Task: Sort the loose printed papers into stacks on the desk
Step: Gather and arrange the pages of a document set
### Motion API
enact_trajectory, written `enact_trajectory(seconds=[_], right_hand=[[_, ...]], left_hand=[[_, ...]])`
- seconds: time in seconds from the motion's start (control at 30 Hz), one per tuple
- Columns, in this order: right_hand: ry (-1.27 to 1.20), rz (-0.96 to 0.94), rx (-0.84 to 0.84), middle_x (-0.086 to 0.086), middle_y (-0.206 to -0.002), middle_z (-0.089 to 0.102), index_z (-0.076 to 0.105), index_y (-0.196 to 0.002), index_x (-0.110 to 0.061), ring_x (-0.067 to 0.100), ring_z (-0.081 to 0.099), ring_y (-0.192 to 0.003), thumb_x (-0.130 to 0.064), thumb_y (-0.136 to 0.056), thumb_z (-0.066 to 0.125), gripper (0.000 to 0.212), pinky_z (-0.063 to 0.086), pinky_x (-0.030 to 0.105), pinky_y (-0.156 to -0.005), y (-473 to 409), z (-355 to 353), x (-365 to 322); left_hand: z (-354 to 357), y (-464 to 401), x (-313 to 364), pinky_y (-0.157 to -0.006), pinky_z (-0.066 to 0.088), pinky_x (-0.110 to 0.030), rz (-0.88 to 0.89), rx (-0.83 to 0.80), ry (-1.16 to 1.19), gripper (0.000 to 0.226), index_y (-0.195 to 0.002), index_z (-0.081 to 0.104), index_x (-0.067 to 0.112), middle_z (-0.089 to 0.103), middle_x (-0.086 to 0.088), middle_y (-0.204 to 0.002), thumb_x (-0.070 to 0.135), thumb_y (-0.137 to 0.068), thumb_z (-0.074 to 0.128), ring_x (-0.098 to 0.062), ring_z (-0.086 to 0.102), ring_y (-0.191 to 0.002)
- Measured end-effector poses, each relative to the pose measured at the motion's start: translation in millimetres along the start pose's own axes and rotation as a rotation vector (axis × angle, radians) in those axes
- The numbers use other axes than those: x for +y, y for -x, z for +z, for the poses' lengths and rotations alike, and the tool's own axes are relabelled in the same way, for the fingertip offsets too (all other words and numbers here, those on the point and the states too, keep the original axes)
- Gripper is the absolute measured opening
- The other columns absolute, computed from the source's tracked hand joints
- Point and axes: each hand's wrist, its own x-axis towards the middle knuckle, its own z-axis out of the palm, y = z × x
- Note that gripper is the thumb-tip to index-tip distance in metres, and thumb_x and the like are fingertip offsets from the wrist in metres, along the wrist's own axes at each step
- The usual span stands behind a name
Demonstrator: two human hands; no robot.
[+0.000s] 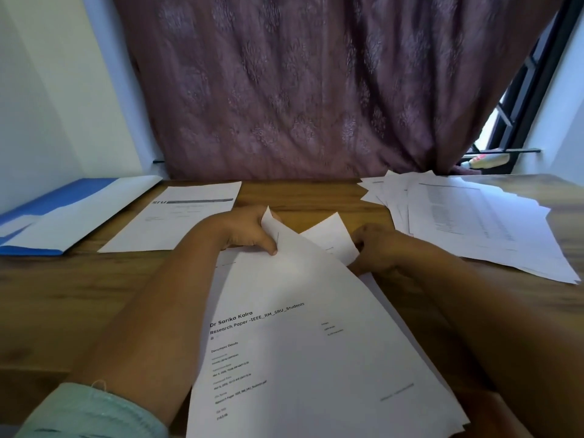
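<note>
Between both hands (252, 230), papers (303, 327) (gripped)

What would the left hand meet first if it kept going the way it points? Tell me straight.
The left hand, gripping the sheaf of papers at its far corner, points toward the back of the desk. Ahead lies bare wood, then the curtain. Likely the curtain first, though depth is hard to judge.

Left arm: pale mint-green sleeve (91, 412), pushed up near the elbow, with a loose thread at its frayed edge. Forearms bare below; left hand (249, 232) and right hand (379, 248) bare, without rings or watch.
</note>
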Motion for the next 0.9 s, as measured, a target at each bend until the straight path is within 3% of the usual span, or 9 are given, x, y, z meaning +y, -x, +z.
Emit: enact_trajectory(seconds=[0.07,0.2,0.33,0.43,0.57,0.63,0.73,0.83,0.9], right_hand=[[-0.061,-0.052,0.021,0.002,-0.126,0.057,0.053,-0.129,-0.018,0.024,0.056,-0.111,-0.033,-0.082,0.076,0.054,0.045,0.03,-0.092,3.2,0.2,-0.8],[-0.09,-0.11,0.113,0.003,-0.134,0.054,0.045,-0.134,-0.021,0.023,0.054,-0.116,-0.032,-0.087,0.07,0.054,0.044,0.034,-0.099,-1.7,2.9,-3.7],[-0.171,-0.114,0.178,0.008,-0.145,0.044,0.04,-0.142,-0.011,0.022,0.044,-0.131,-0.025,-0.098,0.055,0.048,0.033,0.025,-0.105,-12.8,3.7,-0.3],[-0.363,-0.094,0.338,0.001,-0.123,0.051,0.049,-0.131,-0.014,0.019,0.053,-0.113,-0.021,-0.08,0.079,0.059,0.043,0.017,-0.081,-22.0,-0.9,20.3],[-0.416,-0.087,0.286,-0.005,-0.126,0.054,0.051,-0.126,-0.023,0.015,0.053,-0.112,-0.025,-0.071,0.086,0.066,0.041,0.014,-0.072,-36.0,0.6,43.7],[-0.419,-0.073,0.299,-0.003,-0.129,0.054,0.051,-0.128,-0.022,0.018,0.053,-0.116,-0.028,-0.071,0.086,0.067,0.041,0.018,-0.078,-39.6,2.2,45.6],[-0.274,-0.066,0.396,0.004,-0.135,0.05,0.046,-0.134,-0.02,0.025,0.048,-0.124,-0.041,-0.067,0.086,0.081,0.042,0.031,-0.092,-40.5,1.7,43.0],[-0.078,-0.005,0.372,0.006,-0.143,0.041,0.035,-0.144,-0.018,0.028,0.035,-0.13,-0.053,-0.067,0.082,0.097,0.034,0.038,-0.104,-37.7,-1.0,42.8],[-0.146,0.024,0.319,0.005,-0.14,0.045,0.042,-0.142,-0.018,0.026,0.04,-0.127,-0.052,-0.065,0.083,0.093,0.037,0.037,-0.103,-33.6,-0.7,44.7]], left_hand=[[-0.3,-2.0,-1.8,-0.091,0.056,-0.045,-0.01,0.032,-0.034,0.052,-0.094,0.071,0.023,0.075,0.001,-0.093,0.028,-0.044,0.087,-0.021,0.07,-0.094],[-2.1,-9.5,-10.6,-0.092,0.056,-0.047,-0.002,0.057,-0.052,0.055,-0.094,0.069,0.027,0.072,0.0,-0.097,0.038,-0.043,0.087,-0.023,0.068,-0.097],[-1.7,-8.2,0.0,-0.07,0.051,-0.03,0.064,0.073,-0.052,0.018,-0.069,0.067,0.032,0.064,0.01,-0.073,0.025,-0.062,0.082,-0.011,0.061,-0.073],[1.0,-7.9,9.8,-0.062,0.041,-0.029,0.133,0.112,-0.03,0.017,-0.064,0.062,0.025,0.054,0.006,-0.067,0.019,-0.07,0.077,-0.009,0.051,-0.065],[6.5,-12.1,6.4,-0.076,0.055,-0.034,0.109,0.129,-0.078,0.02,-0.081,0.072,0.03,0.07,0.011,-0.081,0.021,-0.064,0.077,-0.01,0.066,-0.079],[10.3,-14.3,4.9,-0.088,0.057,-0.039,0.083,0.158,-0.073,0.035,-0.097,0.074,0.022,0.075,0.005,-0.095,0.021,-0.062,0.074,-0.014,0.07,-0.092],[17.9,-13.4,5.9,-0.09,0.056,-0.04,0.056,0.211,-0.054,0.036,-0.1,0.072,0.018,0.075,0.003,-0.096,0.019,-0.064,0.073,-0.013,0.07,-0.093],[28.7,-9.6,4.8,-0.081,0.054,-0.025,0.063,0.277,-0.005,0.031,-0.102,0.07,0.017,0.073,0.003,-0.097,0.012,-0.073,0.076,-0.007,0.066,-0.085],[35.2,-6.0,1.7,-0.069,0.046,-0.009,0.088,0.329,-0.004,0.031,-0.108,0.068,0.013,0.07,0.002,-0.099,0.007,-0.078,0.076,0.001,0.06,-0.077]])
